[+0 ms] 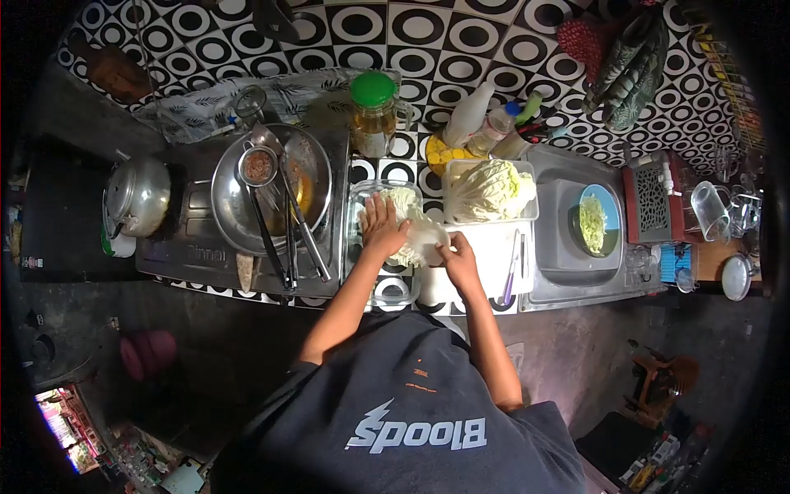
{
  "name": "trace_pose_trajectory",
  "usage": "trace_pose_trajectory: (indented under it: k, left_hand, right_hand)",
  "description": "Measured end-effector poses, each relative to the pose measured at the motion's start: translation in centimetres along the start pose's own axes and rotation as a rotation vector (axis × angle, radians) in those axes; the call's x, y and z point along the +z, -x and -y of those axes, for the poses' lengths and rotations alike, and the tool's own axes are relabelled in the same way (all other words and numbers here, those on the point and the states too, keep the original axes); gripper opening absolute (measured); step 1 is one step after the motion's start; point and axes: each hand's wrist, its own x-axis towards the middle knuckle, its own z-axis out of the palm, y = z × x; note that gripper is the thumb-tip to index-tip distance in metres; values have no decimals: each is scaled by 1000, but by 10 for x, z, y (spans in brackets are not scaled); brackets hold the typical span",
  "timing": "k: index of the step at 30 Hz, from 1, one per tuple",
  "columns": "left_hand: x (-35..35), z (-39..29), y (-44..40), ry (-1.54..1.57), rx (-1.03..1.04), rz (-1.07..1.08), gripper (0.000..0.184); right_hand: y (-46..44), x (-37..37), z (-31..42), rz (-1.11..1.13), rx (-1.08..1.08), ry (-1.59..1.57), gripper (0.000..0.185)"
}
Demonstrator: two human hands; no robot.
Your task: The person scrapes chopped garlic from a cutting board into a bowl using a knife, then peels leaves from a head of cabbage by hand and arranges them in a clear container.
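Observation:
My left hand (383, 227) lies spread, fingers apart, over the left side of a clear container (397, 295) and touches the pale cabbage leaves (403, 200) in it. Pinched in the fingers of my right hand (457, 252) is the edge of a pale cabbage leaf (427, 237), which reaches toward the container. A white board (481, 276) lies under and beside my right hand, with a purple-handled knife (509, 276) at its right. Behind the board, a cabbage (491, 190) sits in a clear tray (535, 212).
On the stove at left are a large pan (224, 217) with utensils and a kettle (138, 196). A green-lidded jar (373, 123) and bottles (471, 118) stand behind. At right, a bowl (611, 216) of shredded cabbage sits in the sink (552, 239).

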Motion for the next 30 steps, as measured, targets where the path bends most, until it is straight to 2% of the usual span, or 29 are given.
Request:
trace_pose_trajectory:
  k: [7, 9, 11, 13, 14, 17, 23, 26, 29, 30]
  left_hand:
    - [-8, 18, -1, 643, -8, -142, 65]
    - [2, 24, -4, 863, 24, -196, 63]
    - [-5, 21, 0, 932, -51, -177, 62]
    - [-10, 20, 4, 1000, -127, -155, 61]
    - [19, 39, -14, 1072, -51, -172, 58]
    - [-3, 26, 1, 1439, -197, -48, 52]
    - [-9, 27, 8, 1592, -222, 21, 45]
    - [4, 36, 0, 1696, -234, 196, 40]
    - [12, 34, -1, 1805, -183, 136, 34]
    - [1, 28, 3, 1797, -208, 52, 24]
  right_hand:
    - [-2, -2, 106, 107, -287, 99, 17]
    - [4, -4, 134, 90, -308, 64, 21]
    - [9, -6, 155, 105, -339, 28, 21]
    - [10, -8, 161, 70, -403, 72, 21]
    - [11, -9, 164, 52, -419, 88, 22]
    - [17, -10, 170, 42, -408, 60, 21]
    - [23, -9, 165, 44, -336, -92, 19]
    - [24, -8, 157, 18, -316, -134, 18]
    - [18, -8, 138, -16, -263, -237, 18]
    - [15, -9, 127, -39, -259, -226, 17]
